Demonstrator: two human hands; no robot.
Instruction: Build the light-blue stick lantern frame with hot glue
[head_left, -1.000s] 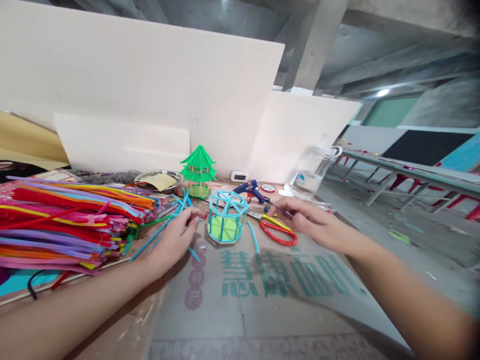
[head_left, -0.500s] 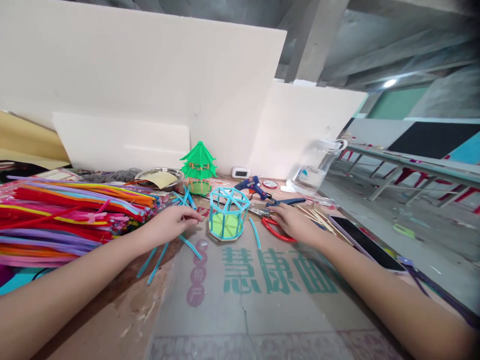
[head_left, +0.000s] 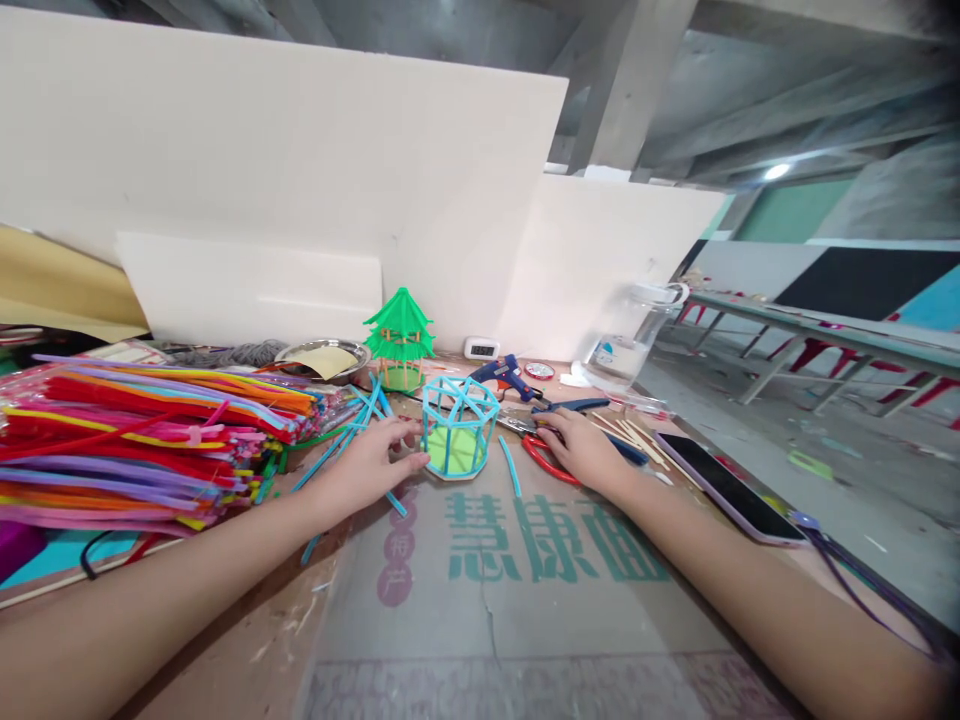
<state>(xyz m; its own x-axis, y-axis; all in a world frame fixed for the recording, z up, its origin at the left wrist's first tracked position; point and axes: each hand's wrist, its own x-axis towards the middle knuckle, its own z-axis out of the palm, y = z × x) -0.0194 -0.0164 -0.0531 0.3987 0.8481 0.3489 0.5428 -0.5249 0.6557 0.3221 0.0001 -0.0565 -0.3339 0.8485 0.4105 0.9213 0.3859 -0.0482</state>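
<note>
A small light-blue stick frame with a green floor (head_left: 458,427) stands on the cardboard sheet (head_left: 525,590). My left hand (head_left: 373,462) lies beside its left edge, fingers stretched out towards its base, over loose blue sticks (head_left: 352,425). My right hand (head_left: 583,446) rests palm down on the red-handled scissors (head_left: 551,465), fingers curled over the handles. A single blue stick (head_left: 511,467) lies between the frame and the scissors.
A big pile of coloured pipe cleaners (head_left: 142,435) fills the left. Behind stand a green pagoda model (head_left: 400,338), a metal dish (head_left: 324,358), a blue glue gun (head_left: 508,376), a small clock (head_left: 481,348) and a clear jar (head_left: 628,335). A phone (head_left: 731,487) and wooden sticks (head_left: 637,435) lie right.
My left hand has slid right to the frame's base, fingers opening. My right hand has moved from the far tools onto the red scissors and stays there.
</note>
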